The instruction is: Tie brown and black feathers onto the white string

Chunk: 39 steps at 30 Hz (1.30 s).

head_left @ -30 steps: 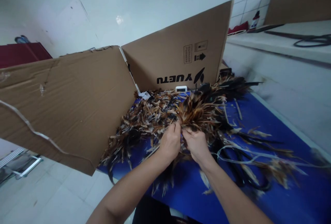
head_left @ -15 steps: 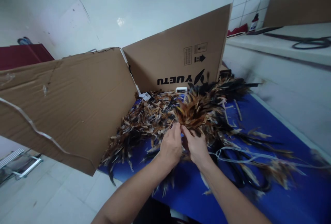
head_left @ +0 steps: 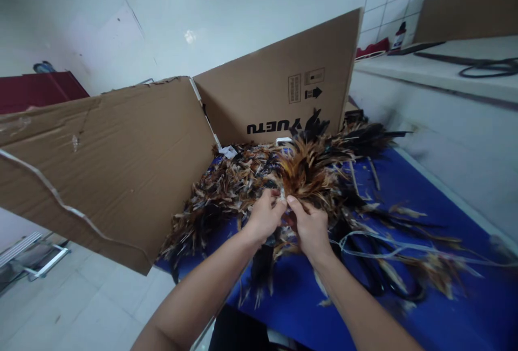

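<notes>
A fanned bunch of brown and black feathers (head_left: 303, 170) rises from between my hands over the blue tabletop (head_left: 299, 297). My right hand (head_left: 311, 224) is closed around the bunch's lower end, thumb pressed at its near side. My left hand (head_left: 265, 215) is closed too, its fingertips pinching at the pale quill ends beside the right thumb. Exactly what lies between the left fingertips is too small to make out. Behind and to the left spreads a heap of loose feathers (head_left: 226, 183).
Cardboard panels with a left wall (head_left: 121, 167) and a printed back wall (head_left: 259, 81) enclose the heap. Pale cord (head_left: 384, 245) and dark loops (head_left: 372, 275) lie at right among stray feathers. A white counter (head_left: 477, 59) holds a small bottle (head_left: 400, 36) and black cable (head_left: 489, 67).
My left hand has shifted slightly down and left, opening a small gap where pale quill ends show. The feather bunch stands more upright and fanned out.
</notes>
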Tool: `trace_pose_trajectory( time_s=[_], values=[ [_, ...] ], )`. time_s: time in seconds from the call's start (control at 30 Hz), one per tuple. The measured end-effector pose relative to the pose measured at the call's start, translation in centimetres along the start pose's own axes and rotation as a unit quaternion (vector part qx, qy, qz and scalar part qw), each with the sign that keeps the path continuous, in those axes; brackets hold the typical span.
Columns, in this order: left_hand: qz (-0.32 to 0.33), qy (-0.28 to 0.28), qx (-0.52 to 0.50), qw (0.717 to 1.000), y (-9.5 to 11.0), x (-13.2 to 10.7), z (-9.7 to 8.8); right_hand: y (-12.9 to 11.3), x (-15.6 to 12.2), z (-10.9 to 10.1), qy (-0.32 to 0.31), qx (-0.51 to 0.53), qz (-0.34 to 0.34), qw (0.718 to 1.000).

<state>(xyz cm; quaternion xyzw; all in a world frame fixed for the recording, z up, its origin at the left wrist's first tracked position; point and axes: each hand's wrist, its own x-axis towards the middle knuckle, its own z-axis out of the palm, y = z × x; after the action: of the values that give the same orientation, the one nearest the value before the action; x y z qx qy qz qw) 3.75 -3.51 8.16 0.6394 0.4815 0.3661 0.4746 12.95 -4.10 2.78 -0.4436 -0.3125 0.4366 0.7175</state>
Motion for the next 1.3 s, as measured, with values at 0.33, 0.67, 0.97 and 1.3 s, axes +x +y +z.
trace_pose_trajectory(
  time_s=[0.33,0.67,0.97,1.3],
  values=[
    [0.085,0.036,0.338,0.937,0.6,0.7,-0.5,-0.3,0.7,-0.8,-0.080,-0.062,-0.004,0.995],
    [0.129,0.077,0.470,0.870,-0.8,-0.3,0.4,0.3,0.7,-0.8,-0.049,-0.111,-0.034,0.992],
    [0.153,0.124,0.555,0.808,-2.4,-0.8,1.0,0.8,0.4,-0.5,-0.062,-0.086,-0.015,0.994],
    [0.171,0.116,0.310,0.928,-0.7,-1.7,-0.3,0.0,0.1,-0.3,-0.094,-0.006,0.027,0.995]
  ],
)
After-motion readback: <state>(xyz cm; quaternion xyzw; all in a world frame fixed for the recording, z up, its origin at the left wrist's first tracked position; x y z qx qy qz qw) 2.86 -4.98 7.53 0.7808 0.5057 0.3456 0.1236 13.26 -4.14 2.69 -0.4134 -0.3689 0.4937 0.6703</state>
